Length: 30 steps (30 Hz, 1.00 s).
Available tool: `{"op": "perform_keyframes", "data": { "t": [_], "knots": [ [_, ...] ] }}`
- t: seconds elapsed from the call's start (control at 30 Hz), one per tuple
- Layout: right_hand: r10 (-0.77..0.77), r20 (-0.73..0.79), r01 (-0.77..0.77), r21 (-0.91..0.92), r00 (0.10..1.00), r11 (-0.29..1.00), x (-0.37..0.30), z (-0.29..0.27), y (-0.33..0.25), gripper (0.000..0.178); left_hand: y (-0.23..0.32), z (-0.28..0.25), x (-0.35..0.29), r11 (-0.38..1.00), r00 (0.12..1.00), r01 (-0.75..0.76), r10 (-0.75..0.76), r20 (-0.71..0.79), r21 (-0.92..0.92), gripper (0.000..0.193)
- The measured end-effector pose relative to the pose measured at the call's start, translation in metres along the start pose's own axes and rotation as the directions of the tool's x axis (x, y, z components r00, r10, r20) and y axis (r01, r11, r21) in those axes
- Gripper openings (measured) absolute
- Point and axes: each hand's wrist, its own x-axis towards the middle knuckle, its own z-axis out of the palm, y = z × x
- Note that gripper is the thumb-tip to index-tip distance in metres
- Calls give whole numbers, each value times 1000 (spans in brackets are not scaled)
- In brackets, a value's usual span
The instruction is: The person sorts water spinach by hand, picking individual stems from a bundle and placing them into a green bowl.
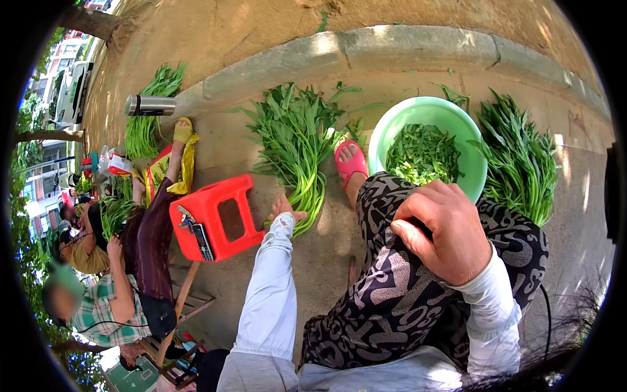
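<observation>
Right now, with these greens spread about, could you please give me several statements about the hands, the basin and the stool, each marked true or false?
1. Cut leaves lie in the basin. True.
2. The basin is bright red. False: it is pale green.
3. The left hand is at the stems of the middle bunch of greens. True.
4. The right hand has its fingers curled. True.
5. The right hand is plunged deep into the basin. False: it is over the patterned trousers.
6. The stool is to the right of the basin. False: the red stool is to its left.
</observation>
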Motion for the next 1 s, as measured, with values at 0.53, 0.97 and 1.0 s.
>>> {"op": "perform_keyframes", "data": {
  "t": [0.53, 0.97, 1.0],
  "knots": [
    [40, 28, -39, -16, 999, 999, 8, -1, -4, 14, 49, 36, -15, 985, 986, 90, -68, -150, 147, 83],
    [71, 68, -70, -29, 995, 997, 13, -4, -9, 20, 36, 71, 17, 988, 970, 103, -74, -233, 117, 58],
    [76, 70, -74, -29, 995, 997, 13, -4, -8, 20, 37, 69, 18, 990, 971, 90, -63, -231, 109, 56]
  ]
}}
